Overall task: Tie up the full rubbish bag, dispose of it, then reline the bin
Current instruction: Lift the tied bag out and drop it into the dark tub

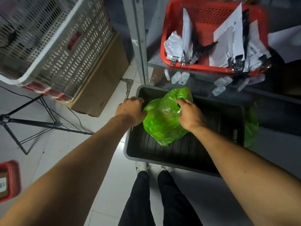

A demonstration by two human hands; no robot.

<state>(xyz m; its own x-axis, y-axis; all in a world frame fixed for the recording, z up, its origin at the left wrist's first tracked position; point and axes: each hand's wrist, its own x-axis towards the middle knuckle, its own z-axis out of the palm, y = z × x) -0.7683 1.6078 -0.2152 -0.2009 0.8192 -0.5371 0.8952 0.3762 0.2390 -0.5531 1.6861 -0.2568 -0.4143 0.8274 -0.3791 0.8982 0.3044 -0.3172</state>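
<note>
A translucent green plastic bag (164, 121) hangs inside a dark rectangular bin (179, 154) on the floor. My left hand (130, 111) grips the bag's left edge at the bin's left rim. My right hand (189, 113) is closed on the bag's upper right part. The bag looks loose and crumpled, its bottom resting on the bin's ribbed inner wall. A second piece of green plastic (251, 128) shows outside the bin's right wall. The bin's inside is otherwise dark and bare.
A red basket (169, 46) of papers and clips sits on a metal shelf above the bin, small plastic vials (179, 77) beside it. A grey crate (53, 43) on a cardboard box (101, 88) stands left. A black tripod (32, 124) spreads on the tiled floor. My legs (156, 198) stand before the bin.
</note>
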